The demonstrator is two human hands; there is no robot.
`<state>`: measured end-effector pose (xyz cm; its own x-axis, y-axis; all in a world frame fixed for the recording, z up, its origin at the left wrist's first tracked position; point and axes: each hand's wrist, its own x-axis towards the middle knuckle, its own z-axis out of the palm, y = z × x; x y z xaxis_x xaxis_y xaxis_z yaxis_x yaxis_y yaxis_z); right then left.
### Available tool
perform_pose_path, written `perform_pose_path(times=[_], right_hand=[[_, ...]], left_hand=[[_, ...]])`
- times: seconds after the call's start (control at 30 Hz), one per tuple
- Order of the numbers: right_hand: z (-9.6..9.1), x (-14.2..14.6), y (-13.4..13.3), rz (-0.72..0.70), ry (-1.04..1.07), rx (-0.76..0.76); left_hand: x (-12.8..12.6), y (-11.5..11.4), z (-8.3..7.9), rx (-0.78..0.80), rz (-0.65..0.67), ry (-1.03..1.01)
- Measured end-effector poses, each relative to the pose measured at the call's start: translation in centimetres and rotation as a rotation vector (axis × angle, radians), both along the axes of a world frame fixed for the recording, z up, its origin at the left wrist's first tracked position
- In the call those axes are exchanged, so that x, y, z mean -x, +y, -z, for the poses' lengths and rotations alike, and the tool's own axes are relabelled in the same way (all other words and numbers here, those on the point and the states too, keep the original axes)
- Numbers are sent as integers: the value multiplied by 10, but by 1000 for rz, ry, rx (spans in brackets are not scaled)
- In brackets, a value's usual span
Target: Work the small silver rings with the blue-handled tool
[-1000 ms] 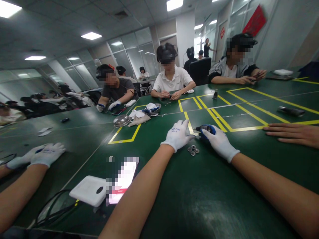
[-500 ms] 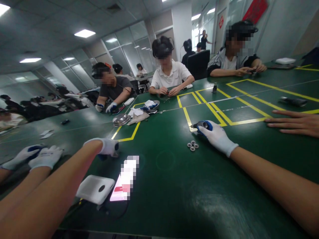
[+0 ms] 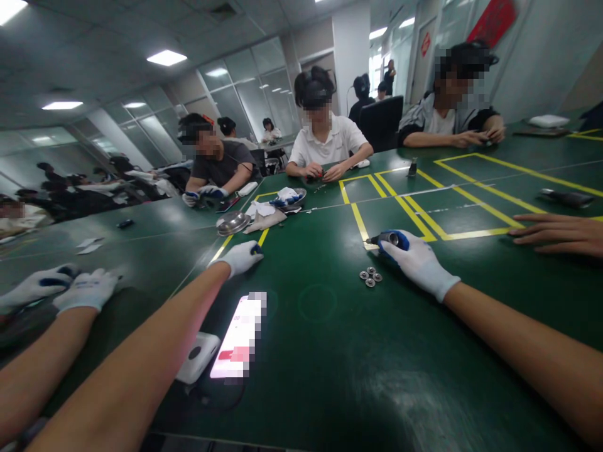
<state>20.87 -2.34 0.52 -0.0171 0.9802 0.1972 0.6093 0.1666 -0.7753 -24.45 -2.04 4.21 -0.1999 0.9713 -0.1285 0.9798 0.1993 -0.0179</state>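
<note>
My left hand (image 3: 242, 258), in a white glove with blue palm coating, reaches over the table by the yellow tape outline. Its fingers are curled; what they hold, if anything, is too small to make out. In my right hand (image 3: 421, 258), gloved alike, is a black cylindrical tool (image 3: 390, 238) with a round open-looking end and a thin tip pointing left, near a tape corner. Several small round metal discs (image 3: 370, 276) lie grouped on the table, left of and nearer than that hand.
A lit phone (image 3: 233, 342) and a white box-shaped device (image 3: 201, 356) lie near my left forearm. Metal dishes (image 3: 232, 222) and cloths (image 3: 266, 218) sit ahead. Another person's gloved hands (image 3: 89, 290) are at left, a bare hand (image 3: 556, 233) at right. Co-workers sit opposite.
My left hand has moved forward and to the right, away from the phone toward the tape outline. My right hand keeps its place with the black tool.
</note>
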Motion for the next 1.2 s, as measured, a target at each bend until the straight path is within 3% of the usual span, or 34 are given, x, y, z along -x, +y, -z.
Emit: perform_pose_path(times=[0.2, 0.33, 0.43, 0.63, 0.73, 0.87, 0.97, 1.03, 1.1, 1.2], right_hand=[[2, -1, 2, 12, -11, 2], [0, 0, 0, 14, -21, -4], [-2, 1, -1, 16, -19, 9], [-5, 3, -2, 5, -26, 29], [-6, 4, -2, 9, -37, 30], [-4, 3, -1, -2, -39, -1], [-1, 1, 1, 10, -34, -2], [0, -1, 2, 15, -22, 1], [0, -3, 3, 9, -7, 0], [0, -3, 3, 4, 14, -7]], left_hand=[[-41, 70, 35, -173, -105, -10], [-57, 101, 34, -140, -134, 21], [-68, 110, 30, -94, -128, 50], [-105, 95, 34, -157, -184, 47], [-141, 76, 41, -212, -184, 4], [-204, 49, 50, -292, -88, -66], [-239, 33, 51, -286, 109, -100], [-247, 28, 48, -263, 295, -136], [-244, 28, 41, -264, 422, -216], [-226, 33, 29, -192, 508, -430]])
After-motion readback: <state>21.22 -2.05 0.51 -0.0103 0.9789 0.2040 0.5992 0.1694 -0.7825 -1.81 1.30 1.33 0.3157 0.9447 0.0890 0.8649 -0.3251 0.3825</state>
